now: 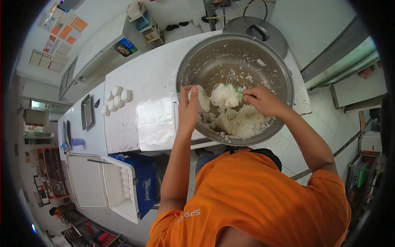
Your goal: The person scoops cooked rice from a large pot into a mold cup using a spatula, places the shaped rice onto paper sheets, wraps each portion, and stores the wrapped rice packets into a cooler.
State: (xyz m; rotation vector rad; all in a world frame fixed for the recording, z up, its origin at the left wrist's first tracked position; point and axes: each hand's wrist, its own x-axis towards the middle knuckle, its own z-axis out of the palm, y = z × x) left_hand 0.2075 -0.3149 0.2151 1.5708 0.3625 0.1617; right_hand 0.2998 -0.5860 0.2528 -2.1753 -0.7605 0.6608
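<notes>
A large round metal pot [289, 78] holds loose white rice [251, 123], with grains stuck on its inner wall. Over the pot's left side, my left hand [188, 108] grips a white cup-like container [202, 99], tilted toward the middle; its inside is hard to make out. My right hand [262, 100] is closed around the green handle of a rice scoop [239, 94]. A heaped clump of rice [225, 96] covers the scoop's head, close beside the container.
Several white rounded packets [117, 99] and a stack of clear plastic sheets [155, 123] lie on the white table [135, 82]. Below it stands an open blue cooler [145, 185] with white packets inside. A dark lid [275, 39] rests behind the pot. A metal tray [87, 111] is farther left.
</notes>
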